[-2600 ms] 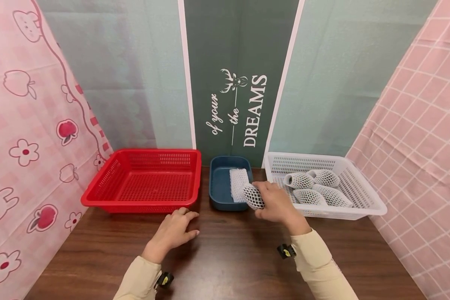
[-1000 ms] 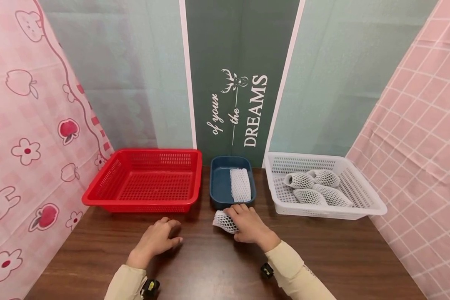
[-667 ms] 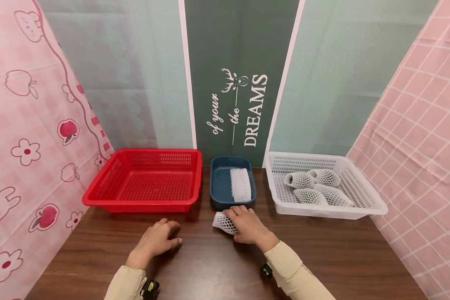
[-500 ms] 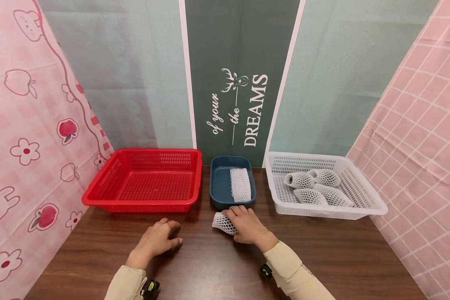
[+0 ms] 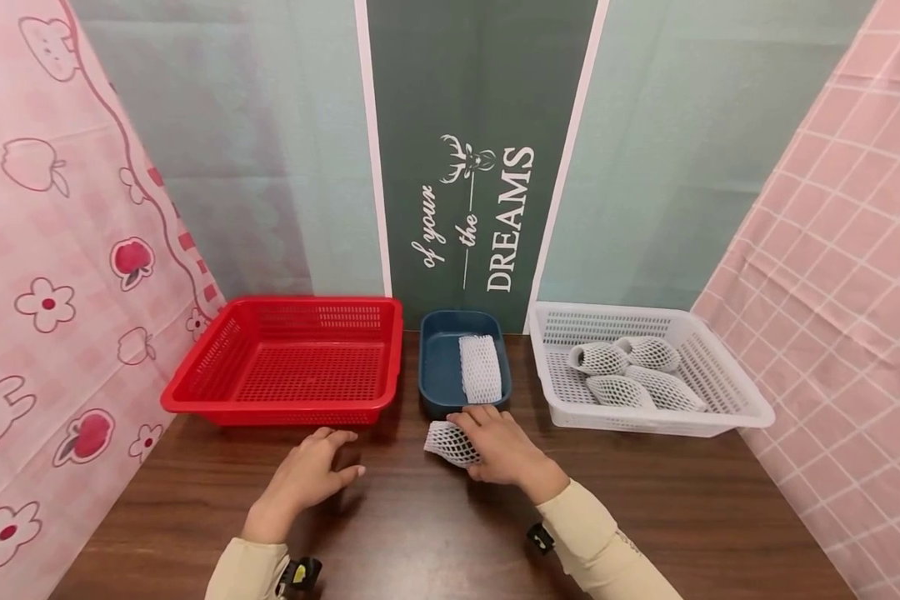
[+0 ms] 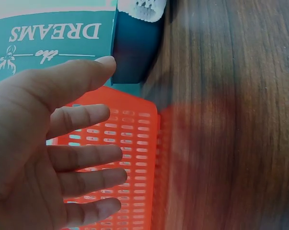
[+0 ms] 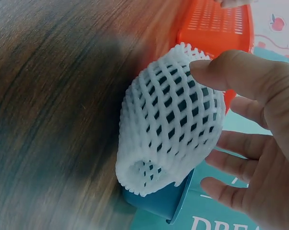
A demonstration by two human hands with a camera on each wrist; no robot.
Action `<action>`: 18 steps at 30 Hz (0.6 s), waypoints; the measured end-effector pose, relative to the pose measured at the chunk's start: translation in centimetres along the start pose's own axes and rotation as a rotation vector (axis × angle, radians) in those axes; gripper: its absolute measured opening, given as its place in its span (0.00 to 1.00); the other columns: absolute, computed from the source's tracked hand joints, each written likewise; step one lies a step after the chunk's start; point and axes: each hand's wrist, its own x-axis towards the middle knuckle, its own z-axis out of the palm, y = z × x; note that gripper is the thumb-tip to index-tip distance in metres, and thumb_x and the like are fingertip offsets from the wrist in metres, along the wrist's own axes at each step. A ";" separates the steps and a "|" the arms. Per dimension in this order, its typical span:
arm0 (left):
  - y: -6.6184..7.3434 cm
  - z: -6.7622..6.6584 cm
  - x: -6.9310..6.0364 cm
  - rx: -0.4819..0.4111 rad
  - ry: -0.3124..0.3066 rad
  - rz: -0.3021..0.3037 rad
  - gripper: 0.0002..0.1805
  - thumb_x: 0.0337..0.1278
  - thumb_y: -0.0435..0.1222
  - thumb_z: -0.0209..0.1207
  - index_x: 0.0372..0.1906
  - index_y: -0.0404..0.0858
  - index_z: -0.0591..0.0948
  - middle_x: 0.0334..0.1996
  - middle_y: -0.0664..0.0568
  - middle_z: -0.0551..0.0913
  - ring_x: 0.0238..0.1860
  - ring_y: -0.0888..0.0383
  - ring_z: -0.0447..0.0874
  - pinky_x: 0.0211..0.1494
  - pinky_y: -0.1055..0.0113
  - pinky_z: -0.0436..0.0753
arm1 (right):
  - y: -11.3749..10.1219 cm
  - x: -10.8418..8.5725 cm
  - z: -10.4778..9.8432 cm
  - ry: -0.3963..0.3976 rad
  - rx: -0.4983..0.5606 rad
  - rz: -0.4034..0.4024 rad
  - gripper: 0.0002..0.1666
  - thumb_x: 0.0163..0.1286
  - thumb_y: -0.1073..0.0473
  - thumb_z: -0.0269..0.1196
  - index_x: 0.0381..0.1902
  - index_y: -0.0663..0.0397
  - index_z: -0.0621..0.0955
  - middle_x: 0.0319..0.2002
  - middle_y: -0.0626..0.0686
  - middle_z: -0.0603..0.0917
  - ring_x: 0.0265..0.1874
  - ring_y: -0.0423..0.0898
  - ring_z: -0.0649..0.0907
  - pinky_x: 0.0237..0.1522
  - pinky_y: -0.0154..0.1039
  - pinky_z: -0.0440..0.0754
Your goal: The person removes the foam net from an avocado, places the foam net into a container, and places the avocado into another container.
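Note:
My right hand holds a white foam fruit net low over the wooden table, in front of the blue bin. In the right wrist view the net bulges, dark shows through its mesh, and its near end gapes. The thumb lies on one side, with the fingers on the far side, partly hidden. My left hand hovers before the red basket and touches nothing. Its fingers are spread in the left wrist view. Inside the blue bin lies a flat white foam net.
To the right stands a white basket with several net-covered dark things inside. The red basket, at the left, is a slotted plastic one. Printed cloth walls surround the table on three sides.
Since the oldest frame, my right hand has carried the net leftward from beside the white basket to before the blue bin. The left hand has drawn back slightly. Over the last second, both barely moved.

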 end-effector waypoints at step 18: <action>0.1 1.9 0.3 -0.050 0.091 0.075 0.21 0.43 0.41 0.69 0.45 0.36 0.82 0.40 0.50 0.79 0.43 0.52 0.78 0.44 0.55 0.77 | 0.0 -0.8 -0.3 0.035 0.197 0.135 0.39 0.48 0.55 0.72 0.58 0.55 0.71 0.52 0.56 0.74 0.51 0.57 0.72 0.46 0.56 0.71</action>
